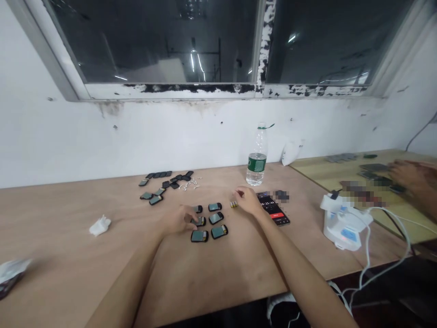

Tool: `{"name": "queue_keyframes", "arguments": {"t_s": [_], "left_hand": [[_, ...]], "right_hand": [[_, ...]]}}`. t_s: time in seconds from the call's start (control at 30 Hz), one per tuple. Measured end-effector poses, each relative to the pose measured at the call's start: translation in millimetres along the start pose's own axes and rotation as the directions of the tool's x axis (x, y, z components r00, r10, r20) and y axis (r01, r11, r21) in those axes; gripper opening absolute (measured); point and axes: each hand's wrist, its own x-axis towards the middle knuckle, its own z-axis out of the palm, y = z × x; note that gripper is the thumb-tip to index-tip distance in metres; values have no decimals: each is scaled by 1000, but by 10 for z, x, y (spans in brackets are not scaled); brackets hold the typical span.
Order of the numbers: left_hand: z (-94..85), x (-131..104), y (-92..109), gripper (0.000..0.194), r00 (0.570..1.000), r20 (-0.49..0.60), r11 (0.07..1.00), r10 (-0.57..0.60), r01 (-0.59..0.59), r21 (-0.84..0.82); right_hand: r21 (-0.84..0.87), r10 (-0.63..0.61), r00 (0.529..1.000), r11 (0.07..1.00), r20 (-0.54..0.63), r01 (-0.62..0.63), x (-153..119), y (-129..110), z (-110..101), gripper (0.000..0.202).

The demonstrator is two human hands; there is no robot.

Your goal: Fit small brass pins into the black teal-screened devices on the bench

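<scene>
Several small dark devices with grey-green panels lie in two columns on the brown table, one of them [199,236] at the front left of the group. My left hand [180,220] reaches over the left column, its thumb and fingers apart at a middle device [201,222]. Just behind the right column's far side, my right hand [246,199] hovers by a few small yellow-and-black cells [233,204]. Its fingers are pinched together; whatever they hold is too small to make out. A phone [277,213] showing a timer lies beside the right wrist.
A water bottle [256,157] stands near the wall. Black casings [159,174] and small white pieces [190,183] lie at the back. Crumpled tissue [100,225] is at left. At right are a white device [344,228], cables and another person's hands [413,176].
</scene>
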Motion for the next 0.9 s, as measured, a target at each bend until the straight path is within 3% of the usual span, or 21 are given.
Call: {"name": "queue_keyframes", "arguments": {"t_s": [0.1,0.2,0.33,0.43,0.5,0.9], "left_hand": [[26,1,29,21,1000,-15,997,-22,23,72],[109,46,43,11,984,-148,992,103,-91,86],[233,123,41,8,862,-397,949,315,-279,145],[280,144,39,7,786,-464,912,410,-356,203],[289,141,37,8,757,-479,896,444,-381,228],[269,124,33,8,768,-433,882,472,-399,252]], "right_hand": [[14,-46,999,999,-11,46,-37,-144,49,26],[87,-108,994,990,1,107,-108,-344,146,24],[271,-219,965,946,141,175,-228,-533,293,9],[283,-214,951,948,223,147,-287,-578,341,22],[288,-198,943,950,266,118,-301,-582,339,24],[341,-215,918,935,334,95,-303,-602,323,22]]}}
